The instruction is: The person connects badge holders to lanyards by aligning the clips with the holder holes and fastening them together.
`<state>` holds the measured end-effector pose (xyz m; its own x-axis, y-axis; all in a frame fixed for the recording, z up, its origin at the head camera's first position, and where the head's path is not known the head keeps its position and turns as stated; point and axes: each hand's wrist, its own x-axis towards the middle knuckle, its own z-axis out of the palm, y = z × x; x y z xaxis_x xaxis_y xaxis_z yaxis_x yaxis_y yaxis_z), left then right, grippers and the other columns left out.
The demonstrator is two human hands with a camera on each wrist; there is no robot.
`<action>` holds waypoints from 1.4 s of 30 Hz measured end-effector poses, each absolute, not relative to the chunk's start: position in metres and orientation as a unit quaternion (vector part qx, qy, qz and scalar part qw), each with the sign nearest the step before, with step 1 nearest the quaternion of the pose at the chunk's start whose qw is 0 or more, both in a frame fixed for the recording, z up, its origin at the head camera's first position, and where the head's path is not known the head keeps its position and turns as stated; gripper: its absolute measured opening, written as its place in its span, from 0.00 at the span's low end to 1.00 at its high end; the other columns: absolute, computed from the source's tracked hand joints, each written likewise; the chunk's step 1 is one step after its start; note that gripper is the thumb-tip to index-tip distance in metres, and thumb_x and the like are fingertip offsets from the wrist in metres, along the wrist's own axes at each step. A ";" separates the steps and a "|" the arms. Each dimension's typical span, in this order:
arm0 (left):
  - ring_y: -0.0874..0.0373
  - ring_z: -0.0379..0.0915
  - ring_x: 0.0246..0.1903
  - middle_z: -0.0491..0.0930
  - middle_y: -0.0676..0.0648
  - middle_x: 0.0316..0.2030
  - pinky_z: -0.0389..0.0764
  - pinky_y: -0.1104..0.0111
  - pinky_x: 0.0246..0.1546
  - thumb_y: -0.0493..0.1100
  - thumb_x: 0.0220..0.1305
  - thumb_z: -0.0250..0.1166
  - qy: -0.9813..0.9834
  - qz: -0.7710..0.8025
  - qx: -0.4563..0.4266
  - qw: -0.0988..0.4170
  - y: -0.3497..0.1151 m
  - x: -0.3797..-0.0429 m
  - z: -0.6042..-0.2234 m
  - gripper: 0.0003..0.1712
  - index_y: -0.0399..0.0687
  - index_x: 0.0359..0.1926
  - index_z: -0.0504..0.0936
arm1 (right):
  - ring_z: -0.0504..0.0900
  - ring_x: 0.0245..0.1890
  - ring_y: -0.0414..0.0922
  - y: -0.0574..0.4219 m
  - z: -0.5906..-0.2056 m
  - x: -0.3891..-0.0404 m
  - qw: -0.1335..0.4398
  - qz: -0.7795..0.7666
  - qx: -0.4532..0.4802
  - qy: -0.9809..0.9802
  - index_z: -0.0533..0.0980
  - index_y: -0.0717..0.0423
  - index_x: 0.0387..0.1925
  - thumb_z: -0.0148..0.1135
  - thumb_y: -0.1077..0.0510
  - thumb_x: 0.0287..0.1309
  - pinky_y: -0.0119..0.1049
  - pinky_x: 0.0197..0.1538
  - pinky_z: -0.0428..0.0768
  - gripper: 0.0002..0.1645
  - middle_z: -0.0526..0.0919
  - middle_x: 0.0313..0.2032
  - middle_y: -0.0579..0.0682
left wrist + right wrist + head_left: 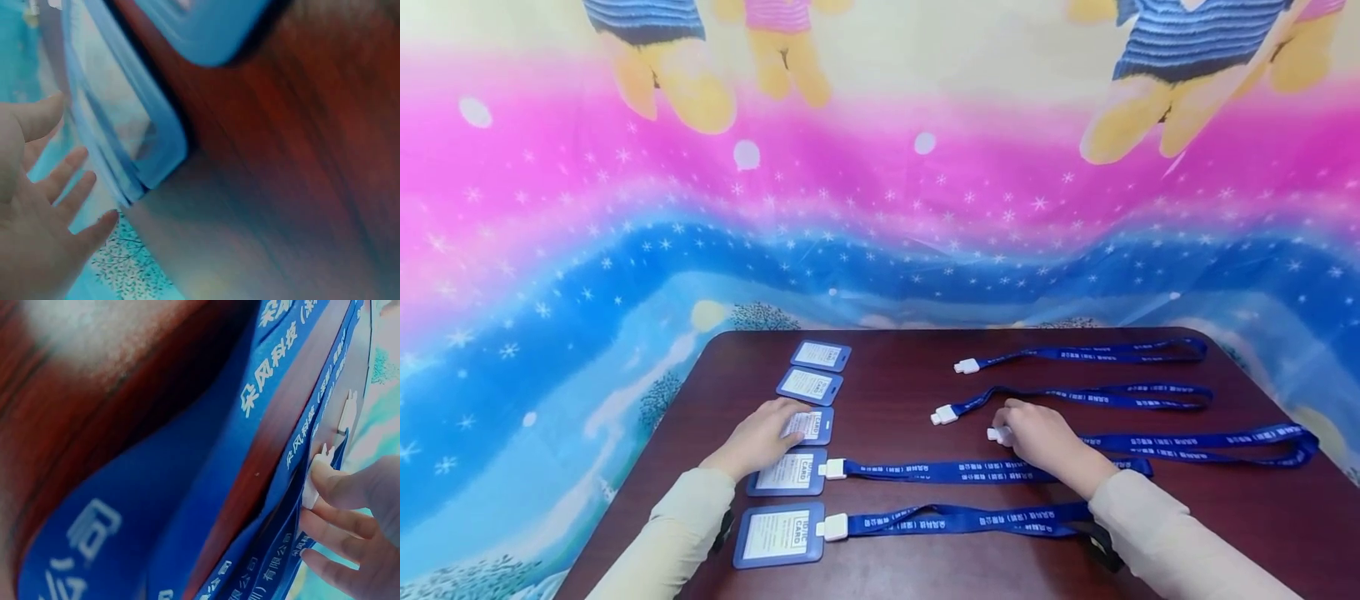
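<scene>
On the dark wooden bench (pixel 910 400), the left hand (pixel 765 435) lies flat, fingers straight, on the third blue card holder (pixel 817 426); at 3 o'clock from it, the right hand (pixel 1034 435) pinches a lanyard's white clip (pixel 997 434)

A makeshift indoor work spot: dark wooden table (pixel 925 550) set against a cartoon-printed bedsheet backdrop (pixel 880 192)

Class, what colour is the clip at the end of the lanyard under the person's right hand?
White. The clip shows best in the right wrist view, pinched by the right hand.
</scene>
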<state>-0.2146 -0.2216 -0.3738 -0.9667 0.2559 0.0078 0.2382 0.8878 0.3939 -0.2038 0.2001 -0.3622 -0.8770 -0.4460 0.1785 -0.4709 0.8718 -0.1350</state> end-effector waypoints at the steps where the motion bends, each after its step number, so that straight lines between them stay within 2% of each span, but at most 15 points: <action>1: 0.42 0.64 0.65 0.70 0.41 0.65 0.67 0.44 0.62 0.44 0.65 0.69 0.973 0.194 0.121 0.026 -0.222 -0.217 -0.376 0.28 0.50 0.65 0.75 | 0.79 0.29 0.44 0.200 -0.362 -0.204 0.070 0.087 0.239 -0.965 0.84 0.57 0.35 0.75 0.66 0.48 0.42 0.36 0.83 0.10 0.78 0.30 0.47; 7: 0.42 0.63 0.64 0.67 0.40 0.66 0.69 0.43 0.60 0.46 0.63 0.70 0.976 0.187 0.109 0.035 -0.222 -0.223 -0.377 0.32 0.49 0.67 0.72 | 0.80 0.30 0.45 0.201 -0.357 -0.206 0.067 0.072 0.244 -0.965 0.83 0.55 0.36 0.76 0.64 0.49 0.44 0.38 0.83 0.11 0.79 0.30 0.47; 15: 0.43 0.66 0.60 0.70 0.40 0.63 0.71 0.44 0.58 0.47 0.62 0.71 0.979 0.167 0.111 0.030 -0.217 -0.223 -0.375 0.33 0.46 0.67 0.73 | 0.81 0.33 0.47 0.187 -0.351 -0.211 0.065 0.065 0.263 -0.960 0.84 0.56 0.39 0.75 0.63 0.51 0.45 0.41 0.83 0.12 0.81 0.33 0.48; 19: 0.44 0.67 0.58 0.70 0.40 0.62 0.73 0.44 0.56 0.46 0.60 0.72 0.981 0.159 0.105 0.030 -0.213 -0.224 -0.375 0.35 0.44 0.67 0.73 | 0.82 0.36 0.47 0.170 -0.349 -0.210 0.052 0.062 0.275 -0.958 0.84 0.56 0.42 0.74 0.62 0.53 0.45 0.42 0.84 0.13 0.82 0.35 0.49; 23: 0.44 0.66 0.58 0.70 0.40 0.61 0.74 0.43 0.54 0.44 0.60 0.73 0.984 0.147 0.097 0.031 -0.208 -0.224 -0.375 0.35 0.42 0.66 0.73 | 0.82 0.34 0.46 0.150 -0.346 -0.210 0.045 0.055 0.288 -0.955 0.84 0.55 0.43 0.74 0.61 0.53 0.43 0.41 0.84 0.13 0.82 0.35 0.49; 29: 0.44 0.67 0.54 0.71 0.39 0.59 0.75 0.43 0.53 0.41 0.57 0.74 0.987 0.138 0.075 0.029 -0.203 -0.224 -0.375 0.33 0.40 0.63 0.76 | 0.82 0.34 0.45 0.117 -0.343 -0.214 0.069 0.037 0.329 -0.941 0.84 0.56 0.41 0.73 0.59 0.55 0.42 0.39 0.83 0.11 0.82 0.34 0.49; 36: 0.45 0.68 0.54 0.70 0.38 0.59 0.75 0.42 0.52 0.41 0.59 0.73 0.986 0.139 0.077 0.044 -0.200 -0.223 -0.374 0.34 0.44 0.66 0.74 | 0.81 0.33 0.43 0.081 -0.341 -0.219 0.071 0.020 0.351 -0.933 0.85 0.54 0.40 0.69 0.57 0.60 0.40 0.36 0.82 0.07 0.81 0.32 0.47; 42: 0.47 0.69 0.50 0.72 0.41 0.55 0.76 0.43 0.49 0.41 0.59 0.73 0.987 0.131 0.082 0.038 -0.201 -0.223 -0.374 0.34 0.46 0.66 0.75 | 0.79 0.34 0.42 0.048 -0.343 -0.229 0.058 -0.012 0.344 -0.937 0.86 0.51 0.42 0.66 0.54 0.64 0.39 0.44 0.82 0.09 0.81 0.34 0.47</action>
